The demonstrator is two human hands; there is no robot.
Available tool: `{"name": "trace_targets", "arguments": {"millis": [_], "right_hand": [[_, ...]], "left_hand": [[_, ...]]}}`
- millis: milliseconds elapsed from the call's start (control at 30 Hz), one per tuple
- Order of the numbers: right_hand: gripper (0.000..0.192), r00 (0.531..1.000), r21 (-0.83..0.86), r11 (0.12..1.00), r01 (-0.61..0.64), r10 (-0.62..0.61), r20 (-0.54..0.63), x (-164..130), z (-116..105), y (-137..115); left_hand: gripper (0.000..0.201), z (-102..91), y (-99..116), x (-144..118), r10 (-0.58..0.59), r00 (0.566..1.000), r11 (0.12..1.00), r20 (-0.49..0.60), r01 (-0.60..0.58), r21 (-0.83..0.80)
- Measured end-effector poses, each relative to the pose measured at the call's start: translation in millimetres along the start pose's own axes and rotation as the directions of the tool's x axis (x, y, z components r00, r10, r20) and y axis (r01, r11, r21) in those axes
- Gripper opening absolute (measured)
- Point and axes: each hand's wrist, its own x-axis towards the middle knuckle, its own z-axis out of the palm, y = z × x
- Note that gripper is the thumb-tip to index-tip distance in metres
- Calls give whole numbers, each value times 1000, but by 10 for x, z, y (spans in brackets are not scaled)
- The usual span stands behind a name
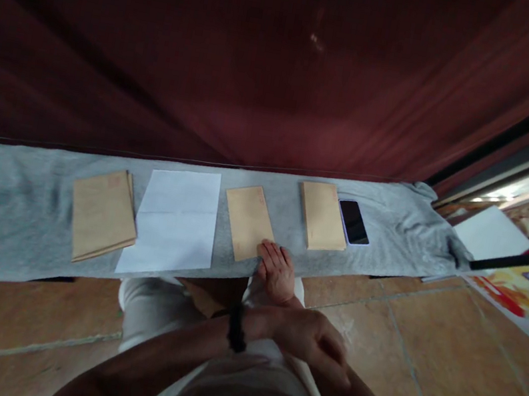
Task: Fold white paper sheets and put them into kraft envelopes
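My right hand lies flat with its fingers stretched out. Its fingertips touch the lower right corner of a brown paper envelope. Crossing over from the left, my left hand is curled around my right forearm; a black bracelet circles the left wrist. Left of the single envelope is a white sheet of paper with a faint crease across it. Further left sits a small stack of brown envelopes. To the right, a thicker stack of envelopes lies beside a smartphone with a dark screen.
A grey cloth covers the long narrow surface under the papers. Behind it rises a dark red panel. At the right are a dark bar, a white sheet and a colourful printed package. Tiled floor shows below.
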Motion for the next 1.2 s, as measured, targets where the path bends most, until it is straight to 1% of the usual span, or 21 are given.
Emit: {"name": "trace_targets", "arguments": {"millis": [33, 67, 100, 133, 167, 200, 233, 300, 367, 500, 600, 667, 700, 767, 833, 933, 1000, 1033, 1067, 1133, 1200], "right_hand": [[47, 1000, -3, 1000, 4, -4, 2, -5, 1, 3], [47, 1000, -2, 1000, 10, -10, 8, -7, -2, 4], [48, 1000, 3, 1000, 16, -16, 18, -8, -12, 3], [49, 999, 13, 1000, 23, -23, 32, -5, -30, 1], [50, 998, 27, 999, 29, -31, 48, -1, -55, 1], [49, 998, 45, 998, 33, -36, 61, 5, -86, 4], [49, 997, 63, 997, 33, -37, 67, 12, -119, 13], [48, 998, 97, 995, 8, -14, 66, 29, -180, 48], [48, 998, 113, 992, -56, 52, 42, 56, -213, 96], [48, 980, 106, 975, -195, 196, -7, 152, -162, 154], [48, 953, 133, 947, -294, 301, -37, 246, -76, 147], [45, 927, 183, 915, -360, 373, -40, 305, -38, 150], [42, 911, 244, 887, -392, 411, -33, 333, -30, 160], [33, 880, 407, 804, -434, 475, -1, 382, -34, 192], [23, 862, 538, 718, -441, 505, 34, 424, -55, 226], [19, 863, 611, 661, -435, 500, 73, 473, -98, 227], [21, 863, 648, 626, -434, 495, 99, 510, -144, 176], [22, 859, 680, 592, -433, 498, 114, 535, -178, 136], [24, 856, 711, 556, -430, 501, 127, 567, -224, 88], [25, 844, 815, 410, -410, 509, 170, 655, -353, -22], [27, 859, 865, 326, -381, 470, 202, 762, -524, -136]], "left_hand": [[6, -89, -114, -125, -55, 989, 987, -140, 75, 141], [12, -181, -244, -272, -100, 943, 942, -316, 192, 275], [18, -267, -385, -431, -119, 859, 867, -498, 334, 370], [23, -343, -528, -592, -121, 751, 783, -649, 474, 403], [27, -403, -666, -742, -119, 688, 741, -716, 542, 397], [31, -444, -792, -872, -74, 613, 659, -786, 622, 423], [37, -467, -901, -976, -34, 585, 584, -810, 669, 459], [42, -476, -1052, -1094, -12, 623, 479, -782, 690, 542], [41, -468, -1112, -1108, -30, 666, 399, -746, 692, 601], [43, -502, -1051, -999, -70, 715, 287, -696, 682, 672], [46, -540, -969, -911, -93, 727, 254, -680, 678, 690], [44, -549, -929, -859, -116, 720, 243, -685, 689, 683], [43, -549, -915, -835, -126, 714, 236, -688, 696, 678], [41, -544, -898, -791, -137, 701, 219, -700, 710, 669], [39, -539, -888, -756, -135, 690, 208, -712, 722, 660], [40, -544, -863, -716, -122, 673, 211, -729, 736, 644], [39, -558, -819, -692, -119, 652, 216, -749, 753, 621], [37, -570, -784, -681, -123, 638, 218, -760, 765, 606], [36, -585, -740, -671, -132, 621, 218, -773, 779, 588], [34, -631, -624, -660, -143, 590, 227, -794, 801, 554], [33, -709, -485, -665, -120, 557, 263, -822, 816, 515]]}}
